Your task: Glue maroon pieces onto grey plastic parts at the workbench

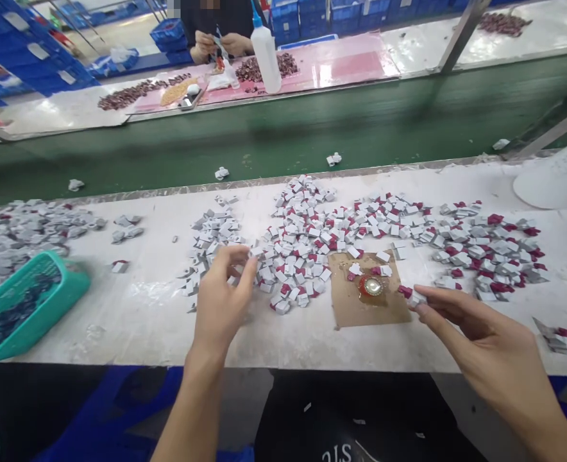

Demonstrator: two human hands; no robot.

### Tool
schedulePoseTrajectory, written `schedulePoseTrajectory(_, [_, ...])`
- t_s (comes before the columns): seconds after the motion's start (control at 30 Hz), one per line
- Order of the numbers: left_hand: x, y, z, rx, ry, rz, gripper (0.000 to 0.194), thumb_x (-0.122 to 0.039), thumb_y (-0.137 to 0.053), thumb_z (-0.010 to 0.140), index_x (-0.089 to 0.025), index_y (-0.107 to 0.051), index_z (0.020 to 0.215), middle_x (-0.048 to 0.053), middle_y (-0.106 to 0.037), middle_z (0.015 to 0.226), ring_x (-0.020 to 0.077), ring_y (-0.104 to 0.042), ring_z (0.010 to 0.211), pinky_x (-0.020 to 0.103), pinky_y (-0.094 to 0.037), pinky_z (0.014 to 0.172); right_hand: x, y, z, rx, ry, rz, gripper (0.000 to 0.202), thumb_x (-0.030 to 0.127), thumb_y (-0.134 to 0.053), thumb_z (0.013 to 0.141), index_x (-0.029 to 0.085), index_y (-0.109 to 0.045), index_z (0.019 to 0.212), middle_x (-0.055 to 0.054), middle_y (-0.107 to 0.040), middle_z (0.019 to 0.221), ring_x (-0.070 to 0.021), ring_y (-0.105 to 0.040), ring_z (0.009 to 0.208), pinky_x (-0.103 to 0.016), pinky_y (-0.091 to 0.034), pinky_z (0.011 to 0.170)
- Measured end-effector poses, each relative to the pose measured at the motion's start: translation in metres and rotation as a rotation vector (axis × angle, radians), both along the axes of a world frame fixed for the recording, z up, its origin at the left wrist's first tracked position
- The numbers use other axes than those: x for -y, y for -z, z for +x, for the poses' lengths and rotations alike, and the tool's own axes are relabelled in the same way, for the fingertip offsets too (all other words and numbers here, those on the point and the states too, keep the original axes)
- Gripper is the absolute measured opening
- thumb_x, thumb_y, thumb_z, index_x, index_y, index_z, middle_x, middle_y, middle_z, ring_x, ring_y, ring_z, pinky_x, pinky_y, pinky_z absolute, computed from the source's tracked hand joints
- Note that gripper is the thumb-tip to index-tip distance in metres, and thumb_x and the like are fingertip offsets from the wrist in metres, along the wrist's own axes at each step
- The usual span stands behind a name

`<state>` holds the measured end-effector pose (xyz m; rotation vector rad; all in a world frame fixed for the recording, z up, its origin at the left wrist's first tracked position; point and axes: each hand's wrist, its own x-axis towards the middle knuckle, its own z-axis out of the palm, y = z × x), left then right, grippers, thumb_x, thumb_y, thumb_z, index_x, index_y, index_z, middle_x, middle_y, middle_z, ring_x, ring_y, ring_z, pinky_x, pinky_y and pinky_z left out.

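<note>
From here I see the right hand pinching a small grey-and-red piece between thumb and fingers, just beside the right edge of the cardboard; the left hand is curled at the heap, thumb and forefinger close together, though I can't tell whether they grip anything; a round, shiny thing sits on the cardboard; a green basket stands at the left of the counter; across the way, a person works near a white bottle.
</note>
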<state>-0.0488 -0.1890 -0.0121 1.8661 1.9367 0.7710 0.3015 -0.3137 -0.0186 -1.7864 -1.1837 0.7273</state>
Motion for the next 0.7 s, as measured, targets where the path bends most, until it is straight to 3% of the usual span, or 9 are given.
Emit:
schedulePoseTrajectory(0.13, [0.04, -0.001, 0.027, 0.241, 0.142, -0.071, 0.014, -0.041, -0.075, 0.108, -0.03, -0.071, 0.116, 0.003, -0.078, 0.101, 0.0243, -0.078, 0.093, 0.036, -0.064, 0.08, -0.005, 0.0, -0.011, -0.032, -0.062, 0.055, 0.017, 0.045, -0.085, 0.104, 0.038, -0.093, 0.117, -0.002, -0.093, 0.116, -0.0296, -0.089, 0.103, -0.041, -0.076, 0.09])
schedulePoseTrajectory(0.23, [0.068, 0.009, 0.047, 0.15, 0.348, -0.009, 0.011, -0.027, -0.073, 0.109, -0.032, -0.068, 0.118, 0.0, -0.077, 0.098, 0.0224, -0.075, 0.086, 0.037, -0.063, 0.079, -0.008, 0.001, -0.015, -0.045, -0.092, 0.063, 0.017, 0.041, -0.083, 0.106, 0.034, -0.092, 0.119, -0.004, -0.092, 0.118, -0.0311, -0.089, 0.104, -0.046, -0.075, 0.09])
schedulePoseTrajectory(0.37, [0.084, 0.025, 0.064, 0.019, 0.55, 0.064, 0.019, -0.014, -0.061, 0.112, -0.031, -0.062, 0.12, 0.003, -0.079, 0.107, 0.0254, -0.079, 0.096, 0.04, -0.065, 0.084, -0.011, 0.0, -0.019, -0.033, -0.122, 0.073, 0.018, 0.036, -0.081, 0.108, 0.034, -0.091, 0.122, -0.004, -0.092, 0.119, -0.0315, -0.089, 0.109, -0.046, -0.075, 0.089])
schedulePoseTrajectory(0.53, [0.088, 0.035, 0.074, -0.107, 0.528, 0.09, 0.016, -0.016, -0.063, 0.111, -0.03, -0.061, 0.12, 0.007, -0.079, 0.112, 0.0303, -0.079, 0.103, 0.044, -0.065, 0.086, -0.018, 0.005, -0.023, 0.057, -0.202, 0.097, 0.022, 0.03, -0.075, 0.11, 0.034, -0.091, 0.125, -0.006, -0.092, 0.124, -0.0337, -0.089, 0.113, -0.049, -0.076, 0.09])
schedulePoseTrajectory(0.7, [0.091, 0.039, 0.082, -0.053, 0.443, 0.078, 0.017, -0.014, -0.058, 0.113, -0.027, -0.063, 0.121, 0.006, -0.076, 0.105, 0.0261, -0.079, 0.092, 0.038, -0.064, 0.077, -0.021, 0.005, -0.023, 0.089, -0.215, 0.124, 0.023, 0.028, -0.074, 0.11, 0.033, -0.091, 0.125, -0.006, -0.092, 0.123, -0.034, -0.088, 0.115, -0.049, -0.076, 0.09])
